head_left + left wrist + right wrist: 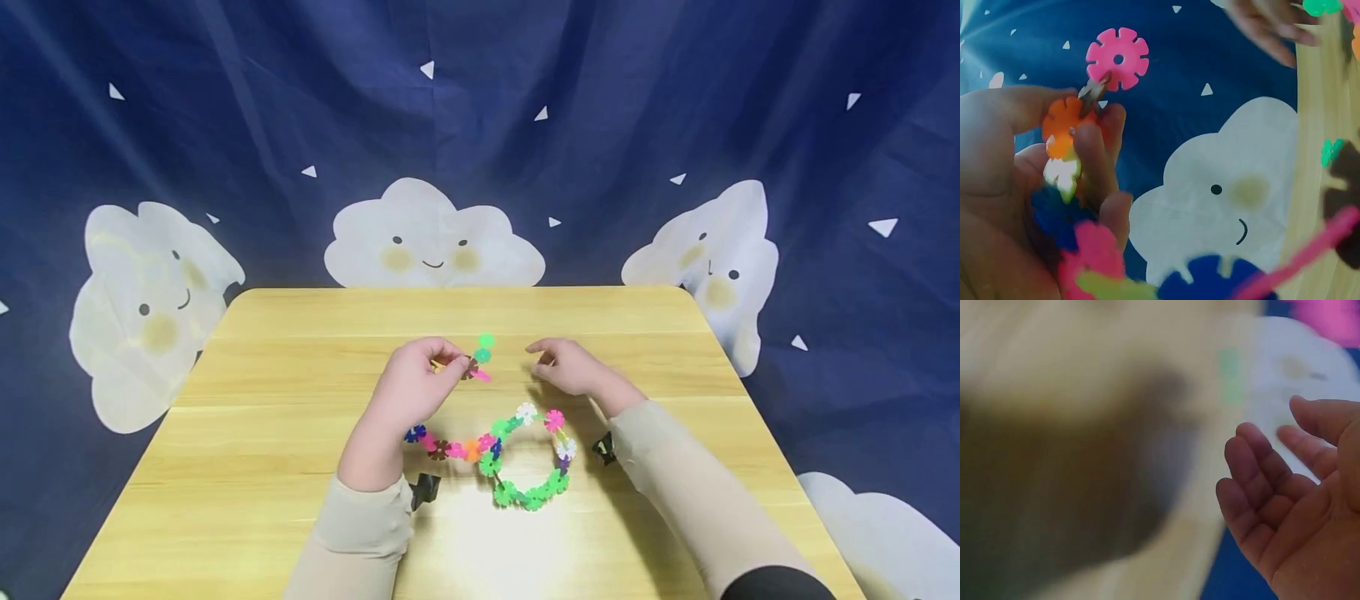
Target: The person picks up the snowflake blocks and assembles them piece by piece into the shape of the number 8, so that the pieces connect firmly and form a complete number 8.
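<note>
My left hand (412, 387) is raised over the table, thumb and fingers pinching a chain of notched plastic snowflake discs (1063, 122). A pink disc (1117, 59) sticks out at the chain's end, joined to a brown one (471, 367). Orange, white, blue and pink discs run down through the palm in the left wrist view. My right hand (572, 367) is off to the right with nothing in it, its fingers loosely bent. Between the hands and slightly beyond, two loose green discs (486, 341) appear. The rest of the chain closes into a mostly green loop (505, 493) nearer me.
The wooden table (300, 312) has a rounded far edge, with a dark blue cloud-print curtain (480, 150) behind it. A black piece (426, 490) shows beside the left wrist and another dark piece (603, 448) by the right sleeve.
</note>
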A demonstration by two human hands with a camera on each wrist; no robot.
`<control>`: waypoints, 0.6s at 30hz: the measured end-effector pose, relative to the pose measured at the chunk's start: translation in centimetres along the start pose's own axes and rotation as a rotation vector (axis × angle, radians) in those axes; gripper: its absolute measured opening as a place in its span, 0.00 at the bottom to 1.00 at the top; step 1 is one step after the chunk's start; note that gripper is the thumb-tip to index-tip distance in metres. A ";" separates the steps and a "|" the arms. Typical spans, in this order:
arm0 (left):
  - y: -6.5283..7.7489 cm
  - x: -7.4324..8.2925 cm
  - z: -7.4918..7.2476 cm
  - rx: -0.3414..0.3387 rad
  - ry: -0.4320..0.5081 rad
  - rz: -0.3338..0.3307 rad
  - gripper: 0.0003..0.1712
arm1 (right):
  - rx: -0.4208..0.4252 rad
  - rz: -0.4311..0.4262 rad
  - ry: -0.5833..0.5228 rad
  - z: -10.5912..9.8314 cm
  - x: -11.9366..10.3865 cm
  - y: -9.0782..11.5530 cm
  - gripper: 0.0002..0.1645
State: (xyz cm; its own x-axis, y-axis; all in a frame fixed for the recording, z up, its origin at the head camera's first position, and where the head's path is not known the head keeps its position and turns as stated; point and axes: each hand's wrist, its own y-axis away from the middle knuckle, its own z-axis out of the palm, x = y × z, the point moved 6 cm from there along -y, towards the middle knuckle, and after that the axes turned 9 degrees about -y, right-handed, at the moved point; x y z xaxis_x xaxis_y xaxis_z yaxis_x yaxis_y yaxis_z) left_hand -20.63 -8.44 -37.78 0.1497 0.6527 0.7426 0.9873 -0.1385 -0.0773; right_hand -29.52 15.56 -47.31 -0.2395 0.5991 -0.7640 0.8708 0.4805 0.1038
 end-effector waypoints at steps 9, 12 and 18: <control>0.1 0.2 0.3 0.014 -0.059 -0.022 0.06 | -0.203 0.031 0.177 4.7 1.3 -3.6 0.39; 0.2 0.2 0.5 0.008 -0.052 -0.032 0.07 | -0.235 0.053 0.264 5.1 1.1 -3.9 0.36; 0.2 0.5 0.1 0.013 -0.074 -0.028 0.10 | -0.120 0.012 0.230 3.6 2.0 -4.0 0.17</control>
State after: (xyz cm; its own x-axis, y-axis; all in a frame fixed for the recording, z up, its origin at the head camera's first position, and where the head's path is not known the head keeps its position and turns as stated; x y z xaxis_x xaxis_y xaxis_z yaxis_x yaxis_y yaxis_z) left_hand -20.37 -8.05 -37.44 0.1250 0.7094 0.6937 0.9917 -0.1101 -0.0661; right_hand -31.96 12.51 -51.55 -0.3327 0.7283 -0.5992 0.8203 0.5369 0.1972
